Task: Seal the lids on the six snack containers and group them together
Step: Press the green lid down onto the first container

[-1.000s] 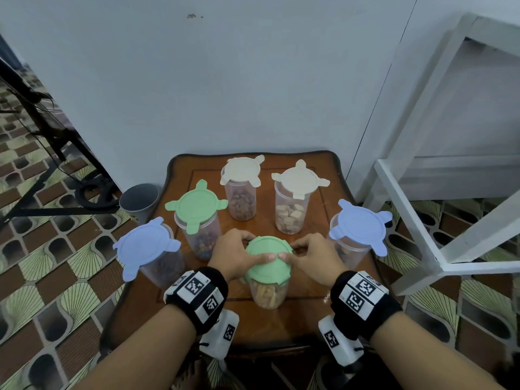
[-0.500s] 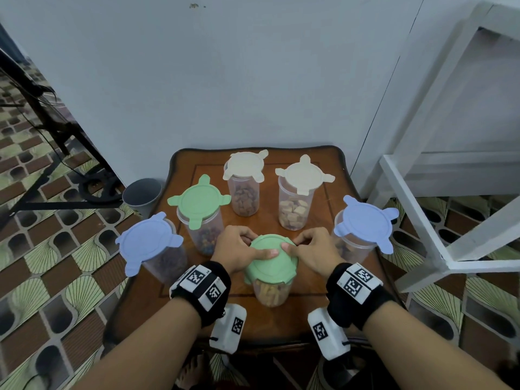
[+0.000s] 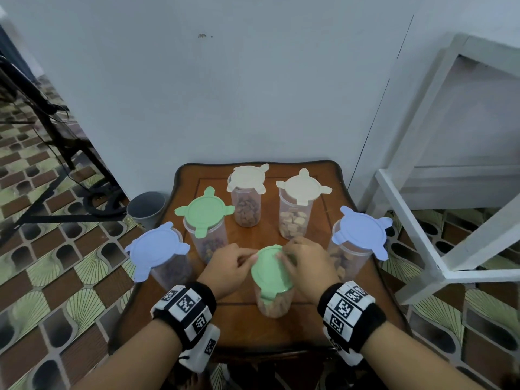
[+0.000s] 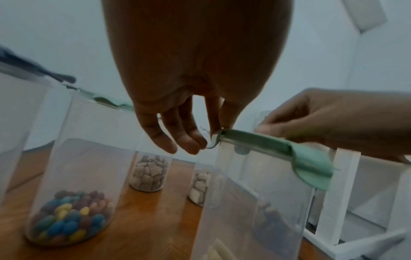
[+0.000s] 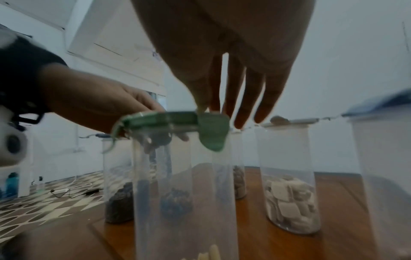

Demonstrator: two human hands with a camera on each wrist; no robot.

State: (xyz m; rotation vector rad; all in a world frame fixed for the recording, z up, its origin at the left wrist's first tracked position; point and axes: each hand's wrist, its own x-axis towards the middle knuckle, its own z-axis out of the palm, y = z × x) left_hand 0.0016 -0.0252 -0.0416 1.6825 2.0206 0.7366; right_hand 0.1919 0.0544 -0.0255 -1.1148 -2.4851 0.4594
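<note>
The front container with the green lid (image 3: pixel 270 274) stands near the table's front edge, pale snacks at its bottom. My left hand (image 3: pixel 250 259) is at the lid's left rim, where thumb and forefinger pinch a lid tab (image 4: pixel 214 139). From the right, my right hand (image 3: pixel 284 256) reaches over the lid with straight fingers (image 5: pixel 241 109) pointing down at its far rim and the thumb on a folded-down tab (image 5: pixel 212 132). Five other containers stand around it: green lid (image 3: pixel 204 211), two cream lids (image 3: pixel 247 178) (image 3: pixel 302 187), two blue lids (image 3: pixel 360 232) (image 3: pixel 156 249), their tabs sticking out.
The small wooden table (image 3: pixel 281 330) stands against a pale wall. A grey bin (image 3: pixel 146 208) sits on the patterned floor at its left. A white frame (image 3: pixel 422 235) is close on the right, and a dark stand (image 3: pixel 70 142) is at the far left.
Both hands slid from the green lid's sides toward its far rim, and the thumbs left the lid's top. The head view rose a little.
</note>
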